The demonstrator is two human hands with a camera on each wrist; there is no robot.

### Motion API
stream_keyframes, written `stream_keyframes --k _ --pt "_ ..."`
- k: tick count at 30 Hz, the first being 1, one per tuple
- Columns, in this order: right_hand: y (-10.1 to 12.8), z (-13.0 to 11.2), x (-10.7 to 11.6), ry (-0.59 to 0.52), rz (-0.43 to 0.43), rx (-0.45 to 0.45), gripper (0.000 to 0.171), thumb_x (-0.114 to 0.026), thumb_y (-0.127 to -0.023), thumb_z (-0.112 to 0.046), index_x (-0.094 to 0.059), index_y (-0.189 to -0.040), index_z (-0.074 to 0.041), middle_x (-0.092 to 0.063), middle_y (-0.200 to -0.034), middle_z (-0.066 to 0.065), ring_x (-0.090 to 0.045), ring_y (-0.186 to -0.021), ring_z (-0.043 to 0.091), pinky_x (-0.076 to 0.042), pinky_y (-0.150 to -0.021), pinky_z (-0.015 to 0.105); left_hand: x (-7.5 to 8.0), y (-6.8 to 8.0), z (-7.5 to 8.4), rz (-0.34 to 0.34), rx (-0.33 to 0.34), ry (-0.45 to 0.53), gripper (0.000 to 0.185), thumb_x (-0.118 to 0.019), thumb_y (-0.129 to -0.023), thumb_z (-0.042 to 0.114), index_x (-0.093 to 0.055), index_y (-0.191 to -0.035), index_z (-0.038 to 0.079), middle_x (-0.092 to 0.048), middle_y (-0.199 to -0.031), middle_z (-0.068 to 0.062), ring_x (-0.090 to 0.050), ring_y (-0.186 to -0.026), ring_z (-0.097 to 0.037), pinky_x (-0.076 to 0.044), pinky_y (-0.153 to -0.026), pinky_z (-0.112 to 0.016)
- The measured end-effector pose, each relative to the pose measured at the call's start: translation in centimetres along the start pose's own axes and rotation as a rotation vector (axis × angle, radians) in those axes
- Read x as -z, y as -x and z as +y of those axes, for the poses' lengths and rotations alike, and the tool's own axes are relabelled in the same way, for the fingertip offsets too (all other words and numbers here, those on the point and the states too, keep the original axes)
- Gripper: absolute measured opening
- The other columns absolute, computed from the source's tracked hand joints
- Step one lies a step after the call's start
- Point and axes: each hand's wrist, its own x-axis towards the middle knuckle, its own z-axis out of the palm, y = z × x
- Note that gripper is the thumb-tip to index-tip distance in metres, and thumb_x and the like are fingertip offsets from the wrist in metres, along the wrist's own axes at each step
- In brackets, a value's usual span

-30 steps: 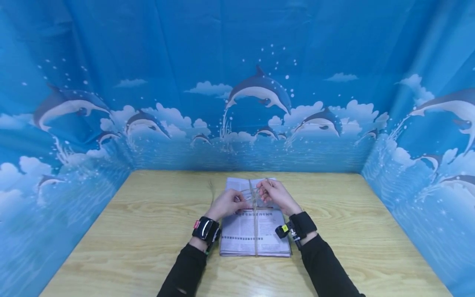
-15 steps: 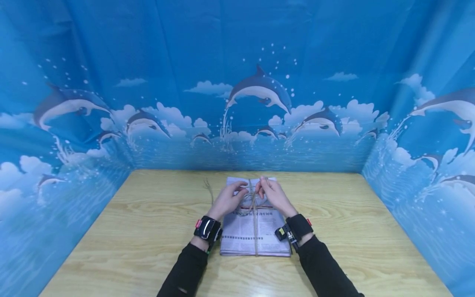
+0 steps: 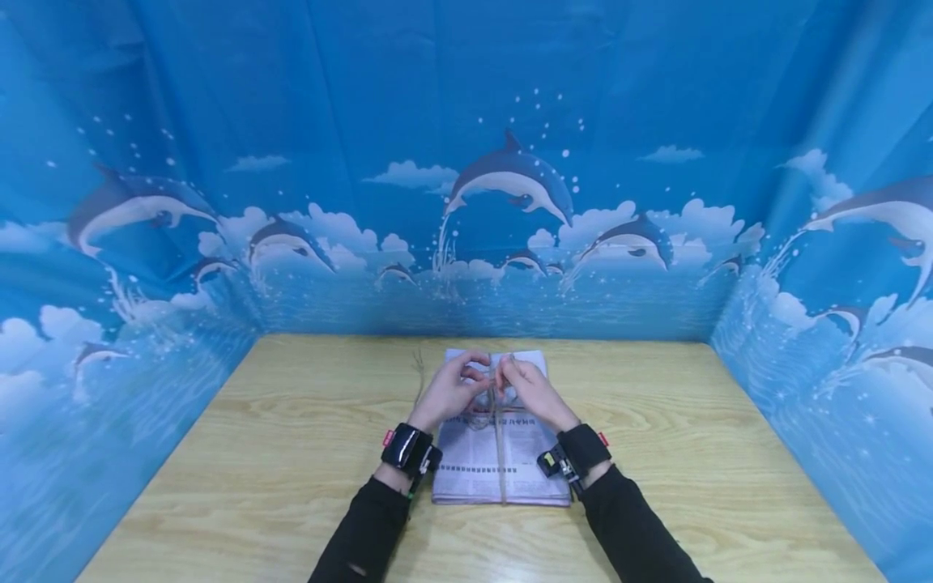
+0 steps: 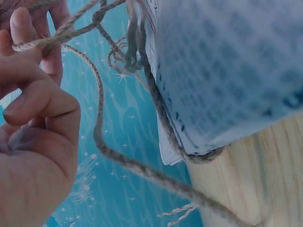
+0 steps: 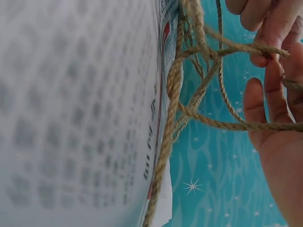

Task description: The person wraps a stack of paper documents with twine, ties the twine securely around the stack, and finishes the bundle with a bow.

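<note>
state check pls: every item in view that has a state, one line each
newspaper stack: flat on the table, bound lengthwise by twine
twine: wrapped round the stack, loose loops at the crossing, knot not pulled tight, frayed end lying on the table at the left
left hand: pinches a twine strand above the stack
right hand: holds twine strands above the stack
table: bears the stack

A light wooden table (image 3: 277, 453) fills the near part of the scene. A blue cloth backdrop (image 3: 364, 97) printed with dolphins, clouds and water closes it in on the far, left and right sides.
</note>
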Motion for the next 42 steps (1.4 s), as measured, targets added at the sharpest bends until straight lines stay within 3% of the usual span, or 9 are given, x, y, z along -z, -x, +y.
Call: stream_keyframes --k 9,12,15,21,24,27,31,36,42 --pt "-1.1 3.1 -0.1 -0.165 0.068 -0.035 0.05 -0.028 -0.109 -0.029 -0.054 -0.092 0.01 -0.058 -0.096 0.018 -0.062 -0.086 0.017 -0.056 -0.083 0.039 0.3 -0.3 -0.5 0.13 -0.087 -0.097 0.027 -0.058 -0.089 0.005 -0.066 -0.115 0.01 -0.065 -0.092 -0.005 -0.059 -0.084 -0.018 -0.047 -0.071 -0.029" --pt "-1.1 3.9 0.3 -0.24 0.115 -0.066 0.05 -0.029 -0.108 -0.038 -0.053 -0.089 0.001 -0.055 -0.099 0.012 -0.059 -0.085 0.015 -0.055 -0.08 0.034 0.8 -0.3 -0.8 0.145 -0.082 -0.042 0.022 -0.055 -0.093 0.007 -0.064 -0.113 0.009 -0.062 -0.089 -0.009 -0.058 -0.082 -0.023 -0.044 -0.07 -0.028" --pt "-0.9 4.2 0.9 -0.339 0.171 -0.12 0.046 -0.031 -0.107 -0.042 -0.049 -0.082 -0.007 -0.056 -0.096 0.003 -0.059 -0.088 0.013 -0.053 -0.083 0.034 1.3 -0.3 -1.0 0.121 -0.036 0.119 0.017 -0.056 -0.097 0.01 -0.063 -0.112 0.005 -0.061 -0.083 -0.01 -0.06 -0.082 -0.03 -0.047 -0.068 -0.03" --pt "-0.3 3.6 2.8 -0.792 0.237 -0.191 0.044 -0.034 -0.105 -0.041 -0.043 -0.072 -0.013 -0.059 -0.077 -0.003 -0.062 -0.088 0.013 -0.049 -0.094 0.035 2.6 -0.4 -1.2 0.116 0.049 0.452 0.023 -0.061 -0.096 0.01 -0.059 -0.114 -0.004 -0.057 -0.072 0.0 -0.061 -0.064 -0.015 -0.055 -0.069 -0.03" --pt "0.0 3.3 4.1 -1.035 0.29 -0.194 0.044 -0.033 -0.104 -0.043 -0.041 -0.072 -0.015 -0.045 -0.066 -0.004 -0.055 -0.075 0.012 -0.049 -0.088 0.03 3.3 -0.3 -1.4 0.147 0.019 0.467 0.026 -0.065 -0.094 0.01 -0.06 -0.114 -0.005 -0.053 -0.069 0.003 -0.051 -0.053 -0.008 -0.048 -0.054 -0.024" --pt "0.4 3.2 5.5 -1.159 0.333 -0.181 0.044 -0.031 -0.104 -0.044 -0.039 -0.073 -0.016 -0.033 -0.064 -0.004 -0.042 -0.065 0.011 -0.048 -0.08 0.027 4.0 -0.1 -1.5 0.177 -0.042 0.436 0.027 -0.07 -0.09 0.011 -0.062 -0.111 -0.004 -0.055 -0.07 0.004 -0.046 -0.052 -0.007 -0.041 -0.048 -0.021" --pt "0.9 3.5 7.0 -1.219 0.341 -0.158 0.045 -0.028 -0.105 -0.044 -0.04 -0.072 -0.016 -0.029 -0.064 -0.005 -0.029 -0.06 0.01 -0.045 -0.073 0.025 4.8 0.2 -1.6 0.191 -0.121 0.338 0.026 -0.075 -0.087 0.016 -0.066 -0.106 0.0 -0.057 -0.069 0.004 -0.046 -0.056 -0.009 -0.039 -0.049 -0.021" --pt "1.5 3.9 8.6 -1.266 0.331 -0.113 0.046 -0.026 -0.104 -0.045 -0.042 -0.073 -0.015 -0.029 -0.064 -0.005 -0.02 -0.061 0.01 -0.037 -0.066 0.023 6.4 0.5 -1.6 0.205 -0.151 0.351 0.024 -0.074 -0.088 0.016 -0.067 -0.105 0.002 -0.054 -0.065 0.003 -0.045 -0.055 -0.009 -0.041 -0.052 -0.022" --pt "2.4 4.3 10.2 -1.212 0.355 -0.072 0.047 -0.025 -0.105 -0.045 -0.046 -0.074 -0.016 -0.023 -0.065 -0.006 -0.017 -0.06 0.01 -0.025 -0.062 0.022 8.8 1.2 -2.1 0.354 -0.149 0.255 0.024 -0.071 -0.091 0.02 -0.068 -0.105 0.002 -0.046 -0.06 0.003 -0.035 -0.049 -0.008 -0.03 -0.048 -0.023"
